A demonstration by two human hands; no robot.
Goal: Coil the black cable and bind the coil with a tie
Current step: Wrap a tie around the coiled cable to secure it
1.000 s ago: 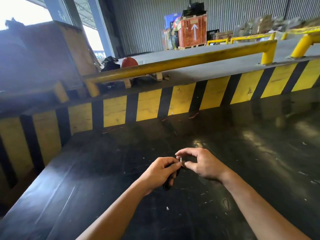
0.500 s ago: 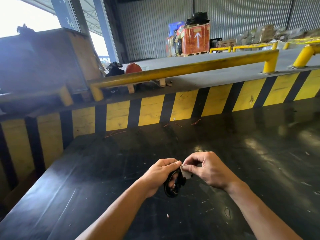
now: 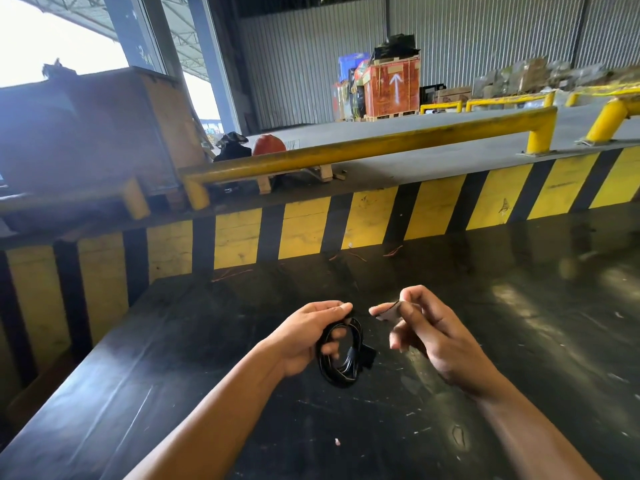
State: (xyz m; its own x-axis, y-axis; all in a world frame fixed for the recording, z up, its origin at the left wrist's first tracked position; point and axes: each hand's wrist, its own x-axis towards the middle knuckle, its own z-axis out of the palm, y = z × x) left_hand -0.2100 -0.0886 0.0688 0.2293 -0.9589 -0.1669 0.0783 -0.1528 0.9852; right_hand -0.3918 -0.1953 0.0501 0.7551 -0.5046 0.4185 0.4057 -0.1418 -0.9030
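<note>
The two hands were close together a moment ago, and now they have moved apart. The left hand point(image 3: 304, 336) keeps its grip tight on the one black cable point(image 3: 341, 355), already in a coil above the tabletop point(image 3: 519, 323). The right hand point(image 3: 426, 327) pinches one small tie point(image 3: 388, 311) just beside it. The coil looks unbound, so the tying comes next.

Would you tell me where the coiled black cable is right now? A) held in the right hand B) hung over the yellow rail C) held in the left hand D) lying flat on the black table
C: the left hand grips the coiled black cable above the table, apart from the right hand.
</note>
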